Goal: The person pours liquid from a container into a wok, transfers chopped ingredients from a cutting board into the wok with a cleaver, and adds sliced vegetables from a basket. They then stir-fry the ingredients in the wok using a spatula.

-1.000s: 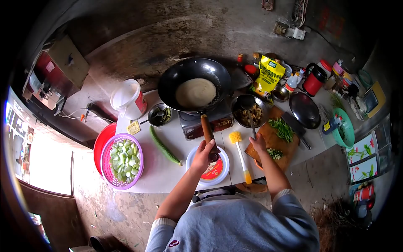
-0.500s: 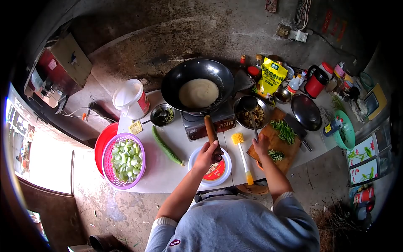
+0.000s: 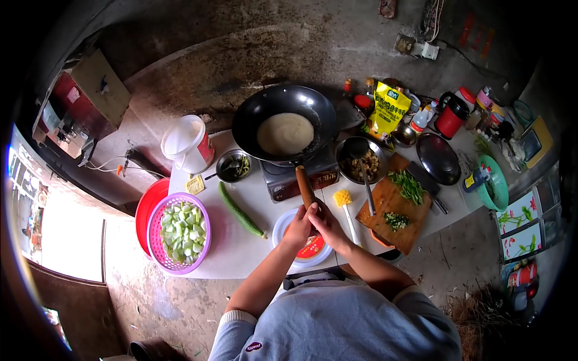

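A black wok (image 3: 250, 120) sits on the portable stove (image 3: 283, 188) with pale, milky liquid (image 3: 285, 133) in its bottom. Its wooden handle (image 3: 304, 183) points toward me. My left hand (image 3: 297, 230) is closed around the lower end of that handle. From the other side my right hand (image 3: 330, 230) wraps the same end, touching the left. Beneath both hands lies a round white lid (image 3: 280, 227) with a red label, partly covered. To the right, a ladle (image 3: 368, 195) leans in a steel bowl (image 3: 341, 165) of browned food pieces, untouched by either hand.
A cutting board (image 3: 385, 201) carries chopped greens and a cleaver (image 3: 424, 179). Beside my right hand is a yellow-headed brush (image 3: 342, 198). Leftward lie a long green cucumber-like vegetable (image 3: 236, 210), a purple basket (image 3: 153, 237) of cut pieces and a white bucket (image 3: 194, 150).
My right hand has left the ladle's handle and moved left onto the wok handle, joining my left hand. The ladle stays in the steel bowl.
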Tool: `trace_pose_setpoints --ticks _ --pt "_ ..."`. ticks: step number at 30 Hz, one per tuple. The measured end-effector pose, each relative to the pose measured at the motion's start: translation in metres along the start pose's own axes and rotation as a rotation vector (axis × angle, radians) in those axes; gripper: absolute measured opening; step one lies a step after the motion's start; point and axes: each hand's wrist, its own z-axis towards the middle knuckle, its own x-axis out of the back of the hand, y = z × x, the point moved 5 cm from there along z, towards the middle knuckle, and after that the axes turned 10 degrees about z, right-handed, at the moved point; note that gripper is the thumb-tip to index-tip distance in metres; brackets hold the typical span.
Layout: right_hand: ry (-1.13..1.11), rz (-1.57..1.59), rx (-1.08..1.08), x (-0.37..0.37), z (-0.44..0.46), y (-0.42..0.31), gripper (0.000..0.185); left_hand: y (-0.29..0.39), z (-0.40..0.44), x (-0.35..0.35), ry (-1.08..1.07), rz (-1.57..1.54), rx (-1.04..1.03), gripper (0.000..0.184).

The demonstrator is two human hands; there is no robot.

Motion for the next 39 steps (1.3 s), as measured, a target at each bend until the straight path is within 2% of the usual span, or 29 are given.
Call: trace_pose_setpoints --ticks 1,2,3,5,11,13,17,19,23,25,39 --pt "-0.067 0.019 0.034 -0.009 -0.004 0.0 0.06 -0.003 0.003 0.0 0.039 -0.04 -0.02 0.041" --pt "-0.037 0.149 -0.071 -0.009 -0.006 0.007 0.058 -0.006 0.004 0.002 0.079 -0.081 -0.04 0.043" --pt "-0.038 0.148 -0.071 -0.01 -0.008 0.01 0.058 -0.009 0.004 0.004 0.079 -0.082 -0.04 0.043" --pt "-0.022 0.045 -0.062 -0.009 -0.012 0.014 0.057 -0.021 0.005 0.006 0.031 -0.054 0.027 0.046" --pt "-0.104 -0.01 -0.057 0.011 -0.02 0.053 0.052 -0.049 0.002 0.008 0.04 -0.032 0.022 0.038" --pt "-0.107 -0.074 -0.007 0.014 -0.02 0.058 0.042 -0.056 0.006 0.011 0.026 -0.02 -0.02 0.034" --pt "-0.095 -0.046 -0.056 0.018 -0.022 0.061 0.044 -0.068 0.014 0.015 -0.002 -0.006 -0.04 0.029" --pt "-0.087 -0.05 -0.181 0.02 -0.023 0.063 0.046 -0.068 0.015 0.013 -0.02 0.016 -0.025 0.028" --pt "-0.082 -0.012 -0.161 0.019 -0.024 0.062 0.048 -0.063 0.012 0.01 -0.047 0.024 -0.054 0.03" --pt "-0.096 -0.009 -0.066 0.017 -0.022 0.058 0.048 -0.06 0.01 0.008 -0.05 0.002 -0.016 0.029" --pt "-0.094 0.007 -0.064 0.018 -0.02 0.055 0.048 -0.057 0.012 0.008 -0.036 0.01 0.003 0.025"
